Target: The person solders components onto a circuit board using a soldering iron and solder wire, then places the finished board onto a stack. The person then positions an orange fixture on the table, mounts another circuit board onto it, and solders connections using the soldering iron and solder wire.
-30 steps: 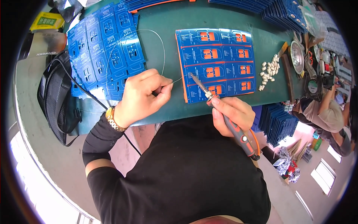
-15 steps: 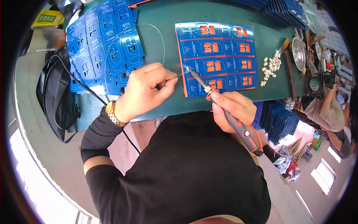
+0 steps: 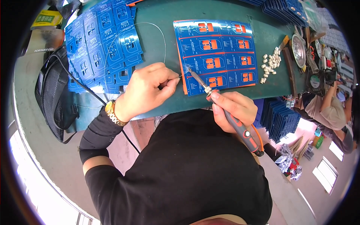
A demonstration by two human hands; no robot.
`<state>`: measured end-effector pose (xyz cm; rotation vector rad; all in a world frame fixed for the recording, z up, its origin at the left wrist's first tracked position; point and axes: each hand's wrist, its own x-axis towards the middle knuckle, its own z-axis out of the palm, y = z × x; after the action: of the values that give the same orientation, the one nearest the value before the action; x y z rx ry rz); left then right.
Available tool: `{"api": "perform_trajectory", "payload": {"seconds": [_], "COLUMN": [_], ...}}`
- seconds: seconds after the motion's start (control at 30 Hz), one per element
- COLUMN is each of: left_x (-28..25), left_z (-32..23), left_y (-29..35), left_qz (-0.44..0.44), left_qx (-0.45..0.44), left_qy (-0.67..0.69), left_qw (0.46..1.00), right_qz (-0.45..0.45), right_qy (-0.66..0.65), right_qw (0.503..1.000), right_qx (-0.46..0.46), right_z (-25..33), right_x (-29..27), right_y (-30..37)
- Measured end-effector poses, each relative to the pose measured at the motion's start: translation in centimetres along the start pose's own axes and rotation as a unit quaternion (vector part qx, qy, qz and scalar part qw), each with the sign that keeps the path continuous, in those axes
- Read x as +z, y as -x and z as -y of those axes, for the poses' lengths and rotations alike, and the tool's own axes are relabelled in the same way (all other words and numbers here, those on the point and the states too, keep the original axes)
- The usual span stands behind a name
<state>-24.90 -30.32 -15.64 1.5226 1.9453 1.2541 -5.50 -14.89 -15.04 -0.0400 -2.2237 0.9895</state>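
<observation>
At the far left a yellow packet is lying beyond a black mesh bag, and to their right overlapping blue circuit boards are covering part of the green bench. Next along, a gold-coloured watch is circling the wrist of the left hand, whose grip is pinching a thin wire between thumb and forefinger; the wire is looping up and back over the boards, while its short end is pointing to the left edge of a blue panel. This panel is lying flat on the bench, orange showing through its cut-outs. A soldering iron is slanting over the panel's lower left part, its tip sitting close to the wire's end; whether they are touching is too fine to tell. The right hand is holding the iron, its grip curling round the handle. Farther right, small white connectors are lying in a loose heap, and a round metal dish is sitting beyond a dark strip
</observation>
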Motion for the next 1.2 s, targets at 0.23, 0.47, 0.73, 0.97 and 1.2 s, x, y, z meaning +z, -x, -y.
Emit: {"api": "perform_trajectory", "payload": {"seconds": [0.23,0.47,0.73,0.97,1.2], "left_x": [0.1,0.5,1.3,2.0,2.4], "left_z": [-0.5,-0.5,-0.7,-0.8,-1.4], "left_y": [0.4,0.7,0.6,0.8,1.1], "left_qz": [0.005,0.041,0.052,0.058,0.071], "left_qx": [0.002,0.029,0.028,0.025,0.04], "left_qy": [0.014,0.028,0.02,0.031,0.019], "left_qw": [1.0,0.998,0.998,0.998,0.996], "right_qz": [0.002,0.03,0.022,0.018,0.016], "right_qy": [0.012,-0.019,-0.033,-0.025,-0.024], "right_qw": [1.0,0.999,0.999,0.999,1.0], "right_qx": [0.0,0.014,0.024,0.015,0.003], "right_z": [0.8,1.5,1.1,1.0,1.6], "right_x": [-0.5,-2.2,-2.3,-2.3,-2.5], "right_y": [0.6,1.7,2.2,2.9,3.6]}}
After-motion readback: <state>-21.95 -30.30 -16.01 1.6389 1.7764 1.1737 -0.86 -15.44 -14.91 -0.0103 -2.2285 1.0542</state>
